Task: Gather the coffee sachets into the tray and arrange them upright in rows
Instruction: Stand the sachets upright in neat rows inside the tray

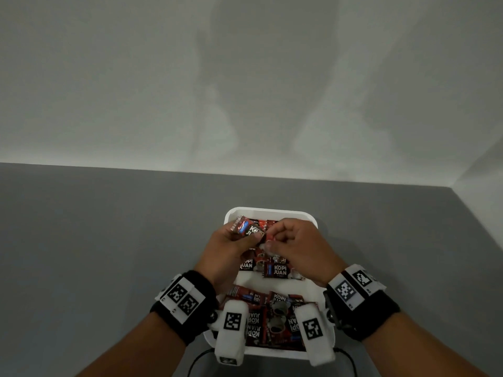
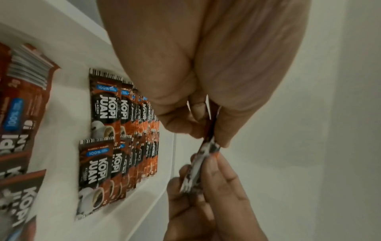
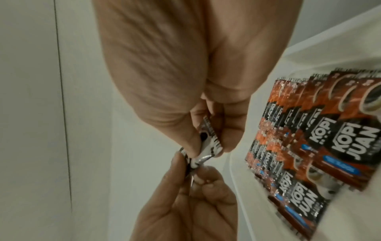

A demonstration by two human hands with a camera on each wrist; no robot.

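A white tray point(image 1: 270, 212) lies on the grey table. Above its far end my left hand point(image 1: 246, 236) grips a small bunch of red-and-black Kopi Juan sachets point(image 1: 249, 229). My right hand point(image 1: 268, 242) pinches the end of one sachet point(image 1: 270, 236) right beside that bunch. Seen edge-on in the left wrist view, this sachet point(image 2: 195, 169) runs between my left hand point(image 2: 212, 135) and right hand point(image 2: 198, 181). Rows of upright sachets point(image 2: 123, 130) fill the tray's far part, also in the right wrist view as rows point(image 3: 309, 138). Loose sachets point(image 1: 272, 319) lie flat at the near end.
The grey table point(image 1: 109, 254) stretches left of the tray and meets a white wall point(image 1: 245, 104) behind and to the right. Dark cables point(image 1: 198, 360) hang off the table's near edge under my wrists.
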